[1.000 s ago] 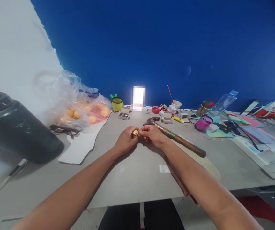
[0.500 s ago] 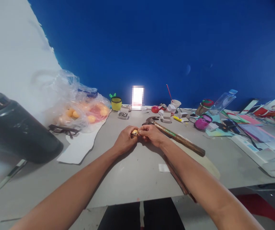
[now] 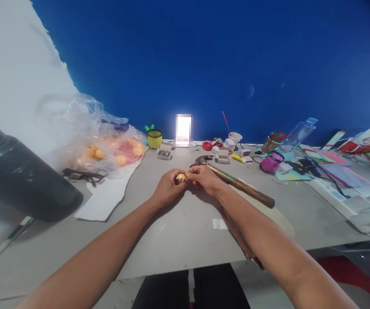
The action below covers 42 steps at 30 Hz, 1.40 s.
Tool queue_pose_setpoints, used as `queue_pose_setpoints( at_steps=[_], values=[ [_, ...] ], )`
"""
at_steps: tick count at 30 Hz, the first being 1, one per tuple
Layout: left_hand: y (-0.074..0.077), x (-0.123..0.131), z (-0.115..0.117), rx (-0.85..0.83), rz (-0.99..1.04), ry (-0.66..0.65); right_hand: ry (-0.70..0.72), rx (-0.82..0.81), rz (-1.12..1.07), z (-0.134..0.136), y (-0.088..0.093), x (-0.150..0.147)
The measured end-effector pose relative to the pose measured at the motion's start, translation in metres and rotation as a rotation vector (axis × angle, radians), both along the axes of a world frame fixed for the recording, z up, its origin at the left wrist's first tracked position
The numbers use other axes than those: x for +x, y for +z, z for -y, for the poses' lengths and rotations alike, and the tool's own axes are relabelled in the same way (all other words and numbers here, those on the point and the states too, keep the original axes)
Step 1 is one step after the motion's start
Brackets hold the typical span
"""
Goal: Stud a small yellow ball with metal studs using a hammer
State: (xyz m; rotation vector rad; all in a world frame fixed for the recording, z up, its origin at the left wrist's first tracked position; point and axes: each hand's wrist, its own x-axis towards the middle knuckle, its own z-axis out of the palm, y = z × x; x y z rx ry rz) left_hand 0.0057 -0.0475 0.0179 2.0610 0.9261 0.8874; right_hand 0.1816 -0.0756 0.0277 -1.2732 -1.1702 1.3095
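In the middle of the table, my left hand [image 3: 167,187] is closed around a small orange ball [image 3: 180,178] with shiny metallic spots on its surface. Close against the ball's right side, my right hand [image 3: 203,178] has thumb and finger pinched together. Whatever is between those fingertips is too small to make out. A claw hammer [image 3: 246,187] with a worn wooden handle lies just beyond and to the right of my right hand. Farther back stands an open small box [image 3: 164,153] of shiny metal pieces.
At left are a large dark bottle [image 3: 30,176], dark-framed glasses [image 3: 83,175] and a plastic bag of orange balls [image 3: 104,152]. Beyond my hands are a yellow-green cup [image 3: 154,139], another small open box [image 3: 222,156] and a yellow cutter [image 3: 238,158]. A white power strip [image 3: 336,201] lies at right.
The ball has turned a little in my left hand, showing more of its shiny surface. Both hands stay nearly in place, and the whole view has shifted slightly.
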Motion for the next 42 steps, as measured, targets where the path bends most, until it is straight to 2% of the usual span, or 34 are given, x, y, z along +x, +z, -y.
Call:
queue_pose_setpoints(
  at_steps=[4,7,21,28,36,42],
  values=[
    [0.002,0.000,0.000,-0.014,0.023,0.007,0.073,-0.075,-0.143,0.002,0.003,0.002],
    [0.001,0.000,-0.001,0.004,0.027,0.000,0.077,-0.091,-0.182,0.002,0.003,0.002],
    [-0.002,0.000,-0.001,0.045,-0.028,-0.006,0.040,-0.053,-0.038,0.001,0.002,0.002],
    [-0.003,-0.001,0.002,0.077,-0.073,0.002,-0.002,0.025,0.158,0.005,0.009,-0.005],
    [-0.004,0.002,0.004,0.095,-0.100,0.065,-0.129,0.099,0.554,0.009,0.017,-0.016],
    [-0.003,0.001,0.004,0.022,0.023,0.052,-0.050,0.036,0.279,0.006,0.014,-0.010]
  ],
)
